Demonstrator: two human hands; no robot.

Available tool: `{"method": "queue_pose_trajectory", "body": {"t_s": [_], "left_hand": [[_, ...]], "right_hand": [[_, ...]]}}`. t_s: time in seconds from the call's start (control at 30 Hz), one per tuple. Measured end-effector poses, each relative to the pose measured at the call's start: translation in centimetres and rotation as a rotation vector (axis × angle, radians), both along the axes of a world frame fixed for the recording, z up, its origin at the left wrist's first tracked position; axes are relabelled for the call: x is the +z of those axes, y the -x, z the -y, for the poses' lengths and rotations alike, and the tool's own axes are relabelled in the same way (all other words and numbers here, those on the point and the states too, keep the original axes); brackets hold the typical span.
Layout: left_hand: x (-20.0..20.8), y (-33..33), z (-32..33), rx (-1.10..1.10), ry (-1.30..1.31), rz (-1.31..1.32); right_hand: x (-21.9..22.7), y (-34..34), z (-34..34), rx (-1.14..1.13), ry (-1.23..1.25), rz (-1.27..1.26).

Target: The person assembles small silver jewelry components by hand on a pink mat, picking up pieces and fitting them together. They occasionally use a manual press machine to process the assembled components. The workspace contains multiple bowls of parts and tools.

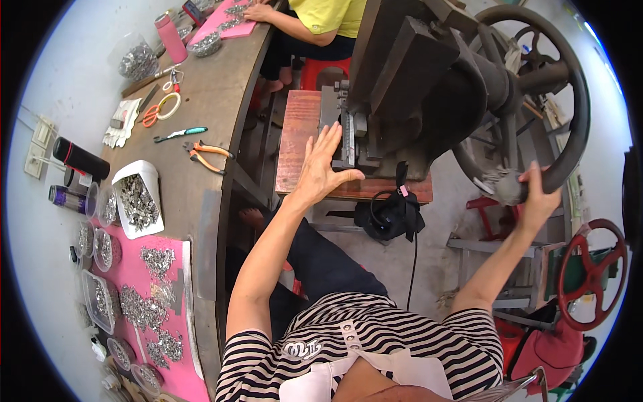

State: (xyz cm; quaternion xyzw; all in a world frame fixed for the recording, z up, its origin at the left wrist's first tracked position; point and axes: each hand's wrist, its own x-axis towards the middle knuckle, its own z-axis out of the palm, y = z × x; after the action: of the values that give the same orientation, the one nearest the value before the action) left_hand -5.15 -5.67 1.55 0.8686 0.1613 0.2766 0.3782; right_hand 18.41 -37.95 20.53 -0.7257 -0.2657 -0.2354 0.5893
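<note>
My left hand (320, 169) lies with its fingers stretched out and thumb apart, palm down, at the near left side of a metal fixture (348, 139) on the press bed. Whether the fingertips touch the fixture I cannot tell. Above it rises the dark body of a hand press (415, 74), standing on a reddish wooden board (299, 137). To the right my right hand (539, 202) is closed round the rim of the press's large black handwheel (581, 100), beside a rag-wrapped part (504, 186) of that wheel.
On the left, a workbench (194, 87) holds orange-handled pliers (209, 155), scissors (153, 115), a white tub (157, 224) of small metal parts and a pink mat (171, 244) with more parts. A co-worker in a yellow top (328, 17) sits beyond. A red handwheel (593, 264) stands at right.
</note>
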Motion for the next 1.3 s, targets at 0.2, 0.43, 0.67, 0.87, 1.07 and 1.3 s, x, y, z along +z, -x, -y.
{"method": "queue_pose_trajectory", "body": {"t_s": [0.2, 0.43, 0.67, 0.87, 1.07, 1.3], "left_hand": [[1.0, -2.3, -1.2, 0.012, -0.082, -0.096], [1.3, -3.6, -1.6, 0.006, -0.068, -0.076], [1.0, -3.6, -1.8, 0.035, -0.07, -0.063], [1.3, -3.7, -1.6, 0.017, -0.061, -0.088], [0.7, -3.6, -1.9, -0.014, -0.052, -0.076], [0.1, -3.5, -8.9, -0.006, 0.542, 0.29]], "right_hand": [[12.9, -4.5, -1.2, 0.191, 0.329, -0.078], [13.3, -6.2, -0.6, 0.255, 0.261, -0.073], [3.4, -1.8, -0.1, -0.052, 0.12, 0.083], [16.4, -8.2, -2.0, 0.087, 0.577, 0.01], [1.6, 0.0, -1.7, -0.196, -0.06, 0.256], [8.3, -3.1, -2.1, -0.02, 0.147, 0.159]]}}
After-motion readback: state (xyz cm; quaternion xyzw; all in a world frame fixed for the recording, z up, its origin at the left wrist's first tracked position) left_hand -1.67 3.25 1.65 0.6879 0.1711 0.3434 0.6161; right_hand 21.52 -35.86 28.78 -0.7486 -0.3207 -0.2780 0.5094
